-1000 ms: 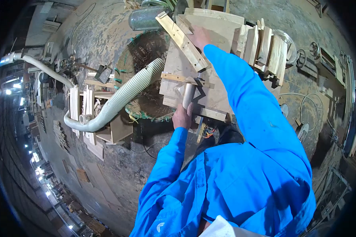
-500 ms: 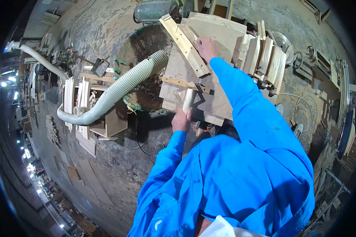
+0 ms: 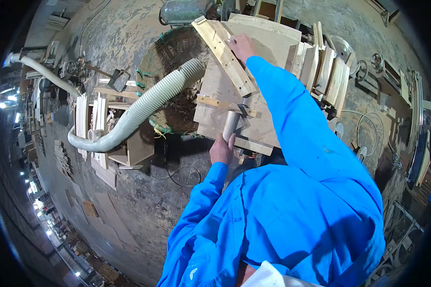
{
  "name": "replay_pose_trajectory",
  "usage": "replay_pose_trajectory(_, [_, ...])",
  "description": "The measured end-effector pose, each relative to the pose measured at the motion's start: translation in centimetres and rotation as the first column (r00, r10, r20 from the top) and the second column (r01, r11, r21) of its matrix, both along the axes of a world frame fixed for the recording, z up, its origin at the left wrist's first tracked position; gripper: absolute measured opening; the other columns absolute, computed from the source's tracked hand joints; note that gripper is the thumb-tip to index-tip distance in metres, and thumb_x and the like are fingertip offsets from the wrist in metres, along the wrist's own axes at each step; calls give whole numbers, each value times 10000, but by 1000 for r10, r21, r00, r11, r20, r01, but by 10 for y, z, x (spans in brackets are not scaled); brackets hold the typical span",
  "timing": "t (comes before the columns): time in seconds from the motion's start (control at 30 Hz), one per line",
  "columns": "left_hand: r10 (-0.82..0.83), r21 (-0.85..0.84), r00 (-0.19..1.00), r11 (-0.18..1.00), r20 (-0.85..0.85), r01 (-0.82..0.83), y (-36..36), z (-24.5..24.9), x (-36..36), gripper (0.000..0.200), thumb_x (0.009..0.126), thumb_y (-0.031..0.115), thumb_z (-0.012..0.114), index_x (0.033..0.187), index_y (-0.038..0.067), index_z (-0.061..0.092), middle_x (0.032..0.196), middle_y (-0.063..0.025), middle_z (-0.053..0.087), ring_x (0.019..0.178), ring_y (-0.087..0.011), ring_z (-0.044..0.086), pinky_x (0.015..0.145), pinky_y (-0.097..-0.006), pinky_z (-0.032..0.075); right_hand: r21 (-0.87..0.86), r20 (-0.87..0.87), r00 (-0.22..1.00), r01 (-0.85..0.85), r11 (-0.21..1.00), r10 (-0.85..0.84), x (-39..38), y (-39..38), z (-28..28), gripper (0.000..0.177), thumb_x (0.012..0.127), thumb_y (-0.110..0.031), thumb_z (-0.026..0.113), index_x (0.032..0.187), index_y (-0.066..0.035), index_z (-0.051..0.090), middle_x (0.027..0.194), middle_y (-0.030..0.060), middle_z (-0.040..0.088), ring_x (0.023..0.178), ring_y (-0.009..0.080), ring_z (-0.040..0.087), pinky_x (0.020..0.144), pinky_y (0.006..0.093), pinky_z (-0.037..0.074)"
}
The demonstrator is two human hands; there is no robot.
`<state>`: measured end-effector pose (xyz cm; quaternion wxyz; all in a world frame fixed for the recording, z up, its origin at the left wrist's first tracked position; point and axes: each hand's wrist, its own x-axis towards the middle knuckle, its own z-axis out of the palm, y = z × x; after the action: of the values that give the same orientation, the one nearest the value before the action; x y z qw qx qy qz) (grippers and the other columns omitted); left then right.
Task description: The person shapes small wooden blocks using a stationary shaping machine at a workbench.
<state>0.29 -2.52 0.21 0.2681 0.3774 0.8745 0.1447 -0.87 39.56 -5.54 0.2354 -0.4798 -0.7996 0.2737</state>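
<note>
My left hand (image 3: 221,150) is closed around the near end of a narrow wooden piece (image 3: 230,125). Its far end lies at a short wooden bar (image 3: 220,104) fixed across the worktable (image 3: 273,52). Farther away, my right hand (image 3: 243,47) is beside the long bolted wooden fence (image 3: 223,55), near its far end. Those fingers are curled together at the fence's edge; what they grip, if anything, is too small to make out. A dark metal part shows by the tip of the wooden piece, partly covered.
A ribbed hose (image 3: 153,100) runs into a woven basket (image 3: 146,62) of wood scraps at the table's left. Several wooden blocks (image 3: 321,71) stand along the right edge. A motor (image 3: 187,12) sits beyond the basket. Wood strips (image 3: 100,117) stand at the left.
My right hand has moved a little farther away and left along the fence. The wooden piece in my left hand has turned, showing a greyer face, and its tip has shifted slightly right.
</note>
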Motion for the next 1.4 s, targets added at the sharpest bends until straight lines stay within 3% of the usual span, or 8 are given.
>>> replay_pose_trajectory(0.53, [-10, 11, 999, 1000, -45, 11, 31, -3, 0, 533, 1022, 542, 602, 1059, 10, 592, 858, -286, 712, 842, -493, 707, 718, -574, 548, -7, 10, 1000, 30, 1000, -30, 3, 24, 18, 388, 1002, -424, 638, 1114, -83, 786, 1153, 222, 667, 1100, 411, 661, 945, 523, 534])
replay_pose_trajectory(0.87, [-31, 51, 996, 998, -85, 35, 37, -3, 3, 538, 1019, 551, 606, 1054, 14, 597, 867, -282, 711, 841, -491, 698, 736, -578, 535, 27, 28, 1000, 3, 1000, -4, 25, 19, 48, 371, 985, -407, 658, 1148, -103, 794, 1131, 253, 704, 1054, 426, 682, 936, 529, 542])
replay_pose_trajectory(0.97, [-23, 45, 999, 999, -44, 25, 31, -3, 0, 541, 1020, 558, 599, 1079, 21, 598, 897, -291, 711, 870, -498, 693, 755, -591, 523, -108, -28, 999, -21, 994, 18, 38, 13, 54, 345, 974, -379, 662, 1119, -96, 796, 1131, 253, 708, 1040, 424, 688, 922, 533, 548])
replay_pose_trajectory(1.03, [-45, 37, 996, 998, -73, 47, 30, -6, 1, 558, 1016, 574, 590, 1093, 21, 596, 926, -302, 711, 893, -511, 684, 772, -602, 516, 64, -47, 999, 19, 998, -16, 55, 15, 41, 316, 954, -357, 671, 1075, -90, 789, 1141, 246, 697, 1043, 430, 680, 920, 533, 551])
replay_pose_trajectory(1.17, [-34, 51, 998, 998, -47, 36, 28, -3, 3, 573, 1014, 586, 581, 1101, 20, 589, 949, -315, 709, 913, -527, 675, 789, -609, 512, 223, -65, 993, 113, 968, -101, 69, -2, 45, 258, 934, -303, 686, 1019, -78, 777, 1161, 234, 678, 1032, 442, 674, 913, 532, 555])
replay_pose_trajectory(1.27, [-18, 11, 999, 1000, -30, 18, 22, -5, 3, 583, 1016, 592, 573, 1099, 15, 587, 946, -323, 705, 917, -533, 672, 791, -609, 514, 86, -71, 997, 11, 996, -5, 70, -19, 48, 225, 931, -271, 702, 1006, -72, 777, 1188, 230, 651, 1026, 451, 668, 915, 530, 554])
replay_pose_trajectory(1.33, [-39, -18, 998, 999, -45, 38, 19, -3, 0, 597, 1014, 604, 569, 1091, 12, 582, 935, -325, 704, 916, -532, 675, 789, -610, 515, 75, -99, 978, 190, 979, -183, 63, -20, 29, 224, 933, -258, 704, 1033, -73, 781, 1143, 236, 693, 1010, 435, 685, 898, 520, 559])
replay_pose_trajectory(1.4, [-26, -7, 998, 1000, -50, 25, 11, -3, -2, 587, 1011, 595, 583, 1067, 11, 583, 924, -319, 705, 907, -525, 680, 777, -607, 519, 4, -82, 988, 134, 991, -134, 47, -24, 19, 223, 932, -262, 711, 1024, -75, 789, 1083, 234, 716, 984, 428, 698, 887, 519, 561])
